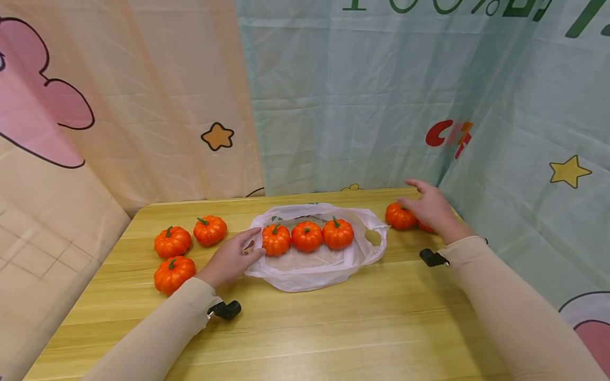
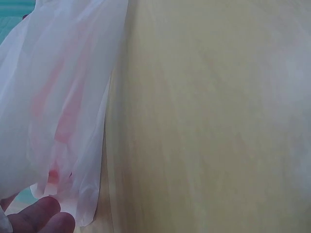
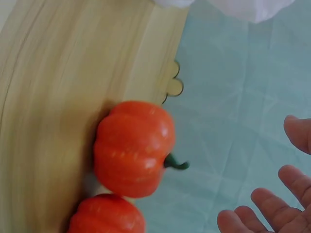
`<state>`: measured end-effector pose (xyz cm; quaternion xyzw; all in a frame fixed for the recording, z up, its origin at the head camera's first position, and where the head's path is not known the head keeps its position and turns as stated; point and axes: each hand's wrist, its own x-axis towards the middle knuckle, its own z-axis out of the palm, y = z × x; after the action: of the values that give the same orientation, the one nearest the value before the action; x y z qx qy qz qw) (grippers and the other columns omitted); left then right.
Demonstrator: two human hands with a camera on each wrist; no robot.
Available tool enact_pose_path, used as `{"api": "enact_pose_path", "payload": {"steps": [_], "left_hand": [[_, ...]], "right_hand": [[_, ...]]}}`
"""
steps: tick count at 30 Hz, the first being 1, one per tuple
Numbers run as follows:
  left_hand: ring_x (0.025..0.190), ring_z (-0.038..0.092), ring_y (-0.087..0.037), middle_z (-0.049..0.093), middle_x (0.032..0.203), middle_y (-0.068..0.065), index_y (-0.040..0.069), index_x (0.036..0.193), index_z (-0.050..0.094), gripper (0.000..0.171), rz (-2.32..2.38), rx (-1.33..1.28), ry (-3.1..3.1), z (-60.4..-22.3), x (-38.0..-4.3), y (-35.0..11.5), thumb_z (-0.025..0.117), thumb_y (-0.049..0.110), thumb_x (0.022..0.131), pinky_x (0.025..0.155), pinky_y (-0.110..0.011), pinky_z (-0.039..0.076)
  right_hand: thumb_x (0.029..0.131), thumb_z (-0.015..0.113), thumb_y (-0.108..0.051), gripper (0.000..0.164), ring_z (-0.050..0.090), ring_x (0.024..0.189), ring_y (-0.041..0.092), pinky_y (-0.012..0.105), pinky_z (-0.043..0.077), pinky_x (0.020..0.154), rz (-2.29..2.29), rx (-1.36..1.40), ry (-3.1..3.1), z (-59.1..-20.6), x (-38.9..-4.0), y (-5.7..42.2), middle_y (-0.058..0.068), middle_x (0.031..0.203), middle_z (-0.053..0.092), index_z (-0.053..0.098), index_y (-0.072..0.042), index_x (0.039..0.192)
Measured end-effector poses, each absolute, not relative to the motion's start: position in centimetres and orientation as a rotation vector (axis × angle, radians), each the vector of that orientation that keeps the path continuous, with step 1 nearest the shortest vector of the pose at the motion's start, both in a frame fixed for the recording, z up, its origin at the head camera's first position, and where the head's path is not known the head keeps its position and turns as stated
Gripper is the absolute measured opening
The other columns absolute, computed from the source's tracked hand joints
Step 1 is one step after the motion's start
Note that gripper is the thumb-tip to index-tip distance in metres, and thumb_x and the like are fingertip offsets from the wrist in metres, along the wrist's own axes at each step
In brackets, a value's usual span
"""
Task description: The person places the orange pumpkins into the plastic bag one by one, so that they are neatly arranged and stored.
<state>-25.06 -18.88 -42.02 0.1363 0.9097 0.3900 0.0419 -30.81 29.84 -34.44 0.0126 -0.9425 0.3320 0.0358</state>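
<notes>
A white plastic bag (image 1: pixel 305 279) lies spread with its mouth open at the middle of the table. Inside it sit three small orange pumpkins (image 1: pixel 306 236) in a row. My left hand (image 1: pixel 231 260) holds the bag's left rim between thumb and fingers; in the left wrist view its fingertips (image 2: pixel 41 213) are at the bag's thin plastic. Over at the right, my right hand (image 1: pixel 432 210) hovers, fingers spread, above a pumpkin (image 1: pixel 396 216). A second pumpkin (image 1: pixel 425 228) is mostly hidden under that hand. In the right wrist view both pumpkins (image 3: pixel 133 148) stand side by side, apart from the fingers.
Three more pumpkins (image 1: pixel 172 242) stand at the left of the wooden table (image 1: pixel 305 333), beside my left forearm. Printed curtains (image 1: pixel 333 106) hang close behind the table and along its right side. A black strap end (image 1: pixel 433 257) sticks out from the right wrist.
</notes>
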Motion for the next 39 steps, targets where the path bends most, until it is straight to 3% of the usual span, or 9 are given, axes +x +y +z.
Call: {"api": "enact_pose_path", "payload": {"steps": [24, 39], "left_hand": [[0.144, 0.054, -0.038, 0.044, 0.165, -0.019, 0.009, 0.16, 0.044, 0.067, 1.202, 0.402, 2.779, -42.2, -25.1, -19.0, 0.069, 0.033, 0.103, 0.121, -0.055, 0.042], [0.144, 0.055, -0.036, 0.044, 0.165, -0.018, 0.011, 0.161, 0.043, 0.068, 1.208, 0.381, 2.768, -42.1, -25.1, -19.0, 0.069, 0.034, 0.103, 0.121, -0.054, 0.042]], "right_hand": [[0.104, 0.063, -0.032, 0.087, 0.02, 0.151, 0.061, 0.072, 0.022, 0.124, 0.941, -0.095, -3.036, -38.4, -31.7, 37.0, 0.039, 0.166, 0.02, 0.015, 0.005, 0.165], [0.106, 0.06, -0.037, 0.087, 0.028, 0.144, 0.063, 0.073, 0.023, 0.123, 0.895, -0.07, -3.095, -40.8, -31.7, 38.2, 0.044, 0.161, 0.022, 0.016, 0.014, 0.16]]}}
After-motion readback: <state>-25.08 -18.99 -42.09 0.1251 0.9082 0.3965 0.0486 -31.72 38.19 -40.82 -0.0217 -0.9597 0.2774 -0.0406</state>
